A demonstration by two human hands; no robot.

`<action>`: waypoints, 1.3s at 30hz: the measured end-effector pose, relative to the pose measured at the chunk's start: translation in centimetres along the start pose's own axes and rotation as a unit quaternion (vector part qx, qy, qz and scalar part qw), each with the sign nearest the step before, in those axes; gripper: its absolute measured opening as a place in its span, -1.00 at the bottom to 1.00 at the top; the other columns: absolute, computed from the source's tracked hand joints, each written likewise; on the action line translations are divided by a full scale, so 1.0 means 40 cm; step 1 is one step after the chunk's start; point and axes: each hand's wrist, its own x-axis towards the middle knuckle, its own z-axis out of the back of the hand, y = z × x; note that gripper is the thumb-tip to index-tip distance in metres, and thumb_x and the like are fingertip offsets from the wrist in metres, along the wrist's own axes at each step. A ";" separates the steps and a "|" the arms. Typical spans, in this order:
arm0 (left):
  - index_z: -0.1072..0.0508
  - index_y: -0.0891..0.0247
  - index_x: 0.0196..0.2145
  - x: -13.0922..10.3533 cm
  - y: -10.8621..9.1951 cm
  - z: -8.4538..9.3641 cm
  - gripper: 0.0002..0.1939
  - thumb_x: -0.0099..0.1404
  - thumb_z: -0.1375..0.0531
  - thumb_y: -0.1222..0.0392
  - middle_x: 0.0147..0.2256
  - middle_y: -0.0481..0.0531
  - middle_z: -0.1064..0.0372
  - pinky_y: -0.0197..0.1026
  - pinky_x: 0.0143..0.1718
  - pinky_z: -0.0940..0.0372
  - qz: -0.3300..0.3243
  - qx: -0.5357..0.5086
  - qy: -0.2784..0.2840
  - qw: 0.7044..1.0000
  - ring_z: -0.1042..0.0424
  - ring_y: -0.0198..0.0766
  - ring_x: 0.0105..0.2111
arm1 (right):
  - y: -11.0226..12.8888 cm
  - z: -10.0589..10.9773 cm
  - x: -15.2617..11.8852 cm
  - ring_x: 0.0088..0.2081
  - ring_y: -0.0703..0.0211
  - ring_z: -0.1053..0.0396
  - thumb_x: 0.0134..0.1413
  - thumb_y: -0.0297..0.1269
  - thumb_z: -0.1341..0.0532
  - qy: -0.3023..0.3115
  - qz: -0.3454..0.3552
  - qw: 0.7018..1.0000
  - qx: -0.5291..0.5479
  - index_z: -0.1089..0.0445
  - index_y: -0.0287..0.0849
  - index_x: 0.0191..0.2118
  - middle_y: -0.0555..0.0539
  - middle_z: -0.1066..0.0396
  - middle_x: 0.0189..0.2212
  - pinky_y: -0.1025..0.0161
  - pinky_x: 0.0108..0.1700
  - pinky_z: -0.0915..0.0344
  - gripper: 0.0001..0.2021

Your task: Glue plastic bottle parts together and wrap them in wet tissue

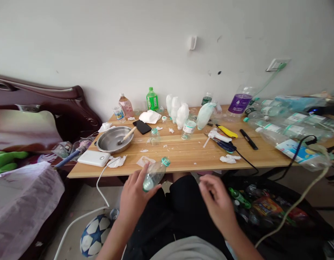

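Observation:
My left hand is closed around a clear plastic bottle piece with a green-rimmed neck, tilted at the table's front edge. My right hand hovers over my lap to the right, slightly blurred. Its fingers are loosely curled and apart from the thumb, with nothing visible in them. On the table just beyond stands another cut bottle top. Farther back are a labelled bottle piece and several whitish wrapped bottle-like shapes. A white glue gun lies across dark-handled scissors at the right.
On the wooden table are a metal bowl, a phone, a white power bank, a yellow cutter, and a black marker. Plastic bottles crowd the right. Below are a black bag and a ball.

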 end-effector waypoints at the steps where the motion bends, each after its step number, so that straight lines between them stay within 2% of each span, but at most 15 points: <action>1: -0.19 -0.03 0.36 0.019 0.002 0.010 -0.20 0.23 -0.33 -0.12 0.02 0.18 -0.47 0.10 0.10 -0.26 -0.030 0.065 0.001 0.997 -0.43 0.17 0.03 | -0.003 0.037 0.051 -0.11 -0.09 -0.43 0.24 -0.13 -0.17 -0.046 0.032 0.996 -0.062 -0.39 0.11 -0.11 -0.12 -0.41 -0.12 0.01 -0.09 -0.41 -0.87; 3: -0.17 0.00 0.37 0.054 -0.002 0.019 -0.22 0.27 -0.27 -0.16 0.04 0.21 -0.46 0.10 0.08 -0.25 -0.089 0.154 0.018 0.984 -0.42 0.17 0.02 | -0.015 0.105 0.153 -0.07 -0.12 -0.41 0.27 -0.13 -0.12 -0.093 0.071 0.981 -0.154 -0.38 -0.03 -0.11 -0.21 -0.42 -0.11 -0.03 -0.03 -0.38 -0.81; 5: -0.15 0.01 0.39 0.088 -0.014 0.013 -0.23 0.31 -0.23 -0.17 0.05 0.21 -0.46 0.08 0.06 -0.26 -0.132 0.205 0.040 0.969 -0.42 0.16 0.01 | -0.035 0.157 0.247 -0.05 -0.16 -0.39 0.27 -0.16 -0.06 -0.086 0.088 0.961 -0.249 -0.39 -0.12 -0.12 -0.25 -0.45 -0.13 -0.08 0.05 -0.32 -0.77; 7: -0.12 0.01 0.40 0.121 -0.027 -0.002 -0.23 0.32 -0.23 -0.14 0.06 0.20 -0.46 0.05 0.03 -0.27 -0.156 0.232 0.059 0.958 -0.43 0.14 0.01 | -0.056 0.185 0.324 -0.05 -0.13 -0.40 0.27 -0.26 0.01 -0.075 0.097 0.930 -0.345 -0.40 -0.19 -0.09 -0.29 -0.47 -0.10 -0.04 0.05 -0.32 -0.72; 10: -0.16 0.10 0.37 0.170 -0.036 -0.031 -0.26 0.32 -0.25 -0.09 0.09 0.21 -0.45 0.02 -0.01 -0.27 -0.175 0.242 0.074 0.952 -0.43 0.13 0.01 | -0.085 0.194 0.400 -0.06 -0.15 -0.41 0.23 -0.35 0.01 -0.056 0.086 0.914 -0.392 -0.45 -0.24 -0.11 -0.32 -0.50 -0.12 -0.01 0.02 -0.32 -0.69; 13: -0.36 0.26 0.21 0.209 -0.034 -0.057 -0.40 0.36 -0.17 -0.15 -0.03 0.28 -0.50 0.01 -0.08 -0.29 -0.178 0.249 0.078 0.949 -0.46 0.14 -0.05 | -0.106 0.198 0.439 -0.10 -0.22 -0.43 0.21 -0.38 -0.01 -0.051 0.056 0.904 -0.420 -0.49 -0.27 -0.15 -0.35 -0.52 -0.19 -0.04 -0.04 -0.31 -0.69; 16: -0.44 0.25 0.07 0.227 -0.029 -0.074 -0.50 0.37 -0.14 -0.17 -0.11 0.27 -0.51 0.02 -0.13 -0.29 -0.187 0.254 0.081 0.946 -0.46 0.13 -0.10 | -0.121 0.226 0.462 -0.14 -0.27 -0.44 0.21 -0.38 -0.01 -0.069 0.012 0.895 -0.441 -0.50 -0.30 -0.13 -0.39 -0.53 -0.18 -0.04 -0.13 -0.29 -0.67; 20: -0.45 0.22 0.05 0.230 -0.023 -0.082 -0.55 0.39 -0.13 -0.15 -0.12 0.24 -0.51 0.02 -0.14 -0.28 -0.197 0.256 0.080 0.943 -0.46 0.13 -0.11 | -0.125 0.251 0.477 -0.25 -0.23 -0.47 0.22 -0.35 -0.03 -0.063 -0.032 0.895 -0.441 -0.51 -0.26 -0.19 -0.38 -0.54 -0.24 0.03 -0.27 -0.26 -0.70; 22: -0.45 0.19 0.06 0.233 -0.020 -0.082 -0.57 0.39 -0.13 -0.13 -0.12 0.23 -0.51 0.02 -0.15 -0.27 -0.195 0.254 0.078 0.944 -0.46 0.11 -0.12 | -0.117 0.229 0.463 -0.26 -0.18 -0.48 0.23 -0.32 -0.03 -0.043 -0.029 0.903 -0.428 -0.51 -0.23 -0.18 -0.35 -0.54 -0.23 0.07 -0.28 -0.27 -0.71; 27: -0.44 0.17 0.11 0.245 -0.010 -0.082 -0.54 0.38 -0.16 -0.12 -0.05 0.21 -0.53 0.03 -0.10 -0.26 -0.182 0.252 0.072 0.948 -0.48 0.11 -0.11 | -0.089 0.112 0.389 -0.27 0.01 -0.51 0.24 -0.27 -0.12 0.063 0.025 0.927 -0.369 -0.53 -0.08 -0.18 -0.14 -0.59 -0.25 0.18 -0.22 -0.33 -0.78; 29: -0.43 0.18 0.13 0.247 -0.007 -0.082 -0.49 0.35 -0.20 -0.13 -0.03 0.22 -0.53 0.03 -0.10 -0.27 -0.181 0.255 0.071 0.947 -0.48 0.11 -0.11 | -0.090 0.097 0.398 -0.31 0.01 -0.51 0.27 -0.24 -0.12 0.071 0.024 0.926 -0.369 -0.54 -0.06 -0.18 -0.13 -0.59 -0.29 0.16 -0.25 -0.32 -0.77; 31: -0.40 0.18 0.18 0.246 -0.003 -0.083 -0.43 0.30 -0.25 -0.13 -0.03 0.22 -0.53 0.03 -0.11 -0.28 -0.184 0.256 0.067 0.946 -0.48 0.12 -0.10 | -0.105 0.118 0.454 -0.29 -0.03 -0.51 0.30 -0.26 -0.08 0.041 0.001 0.921 -0.388 -0.53 -0.12 -0.15 -0.19 -0.58 -0.29 0.12 -0.26 -0.31 -0.74; 34: -0.37 0.16 0.23 0.241 0.003 -0.086 -0.37 0.28 -0.29 -0.10 -0.03 0.20 -0.53 0.03 -0.12 -0.30 -0.192 0.250 0.058 0.947 -0.48 0.13 -0.08 | -0.142 0.190 0.589 -0.22 0.00 -0.51 0.34 -0.28 -0.10 -0.006 -0.046 0.908 -0.416 -0.51 -0.25 -0.16 -0.23 -0.55 -0.25 0.10 -0.18 -0.36 -0.76; 37: -0.39 0.10 0.23 0.236 0.008 -0.089 -0.40 0.28 -0.29 -0.07 -0.03 0.17 -0.53 0.01 -0.11 -0.31 -0.187 0.233 0.049 0.953 -0.48 0.10 -0.08 | -0.180 0.251 0.701 -0.23 0.15 -0.49 0.31 -0.17 -0.24 0.005 -0.073 0.904 -0.422 -0.46 -0.27 -0.13 -0.10 -0.51 -0.21 0.11 -0.14 -0.44 -0.76; 39: -0.38 0.05 0.24 0.235 0.009 -0.090 -0.40 0.28 -0.30 -0.06 -0.03 0.16 -0.53 0.00 -0.10 -0.31 -0.184 0.230 0.046 0.955 -0.48 0.08 -0.08 | -0.199 0.266 0.735 -0.21 0.16 -0.49 0.30 -0.14 -0.26 0.018 -0.067 0.906 -0.417 -0.45 -0.23 -0.09 -0.07 -0.50 -0.17 0.14 -0.15 -0.47 -0.76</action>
